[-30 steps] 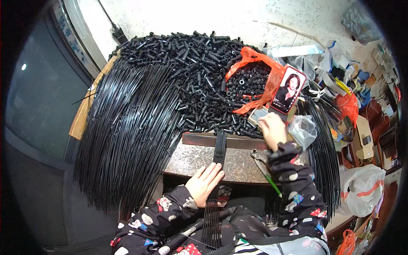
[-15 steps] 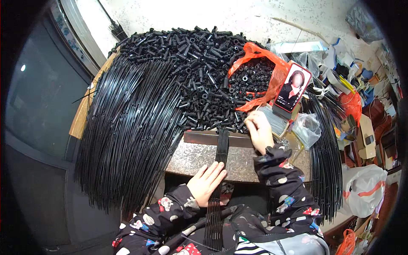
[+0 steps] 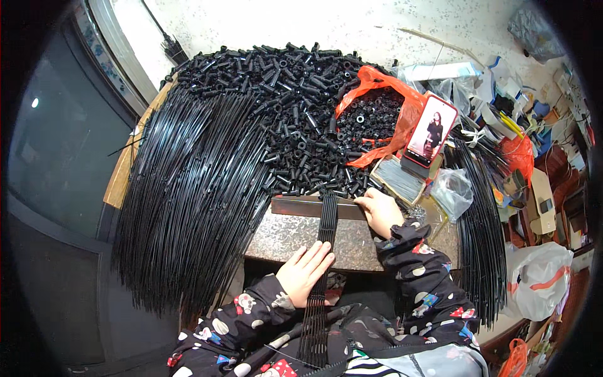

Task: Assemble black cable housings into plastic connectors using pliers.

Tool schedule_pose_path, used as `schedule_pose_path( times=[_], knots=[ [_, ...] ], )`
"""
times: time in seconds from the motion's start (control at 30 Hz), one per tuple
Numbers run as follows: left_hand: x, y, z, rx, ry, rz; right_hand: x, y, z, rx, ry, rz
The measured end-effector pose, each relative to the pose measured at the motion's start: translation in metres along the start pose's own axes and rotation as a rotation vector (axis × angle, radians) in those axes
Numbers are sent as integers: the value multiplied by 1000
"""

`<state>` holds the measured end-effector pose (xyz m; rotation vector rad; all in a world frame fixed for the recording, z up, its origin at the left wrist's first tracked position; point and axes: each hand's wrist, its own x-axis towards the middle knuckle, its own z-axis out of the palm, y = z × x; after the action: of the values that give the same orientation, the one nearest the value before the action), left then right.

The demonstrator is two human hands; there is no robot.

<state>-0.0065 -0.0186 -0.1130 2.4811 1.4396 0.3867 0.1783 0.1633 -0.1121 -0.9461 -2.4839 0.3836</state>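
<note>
Right grip point(image 3: 381, 213) has moved to the brown bar point(image 3: 298, 206).

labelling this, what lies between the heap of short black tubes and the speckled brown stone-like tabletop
In the head view, a long dark brown bar lies there, crossed by a strip of thin black rods.

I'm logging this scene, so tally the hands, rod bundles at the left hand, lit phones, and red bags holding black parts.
Hands: 2 (left hand, right hand)
Rod bundle at the left hand: 1
Lit phone: 1
Red bag holding black parts: 1
Total: 5
</note>
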Motion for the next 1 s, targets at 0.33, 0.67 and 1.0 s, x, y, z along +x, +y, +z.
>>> schedule_pose_path(
  times=[0.33,0.67,1.0],
  knots=[
    [0,0,-1,-4,6,8,2,0,-3,-3,-5,1],
    [-1,0,0,-5,6,9,7,-2,-4,-38,-124,-77],
    [-3,-3,2,-14,20,28,28,8,-13,29,-307,-233]
  ],
)
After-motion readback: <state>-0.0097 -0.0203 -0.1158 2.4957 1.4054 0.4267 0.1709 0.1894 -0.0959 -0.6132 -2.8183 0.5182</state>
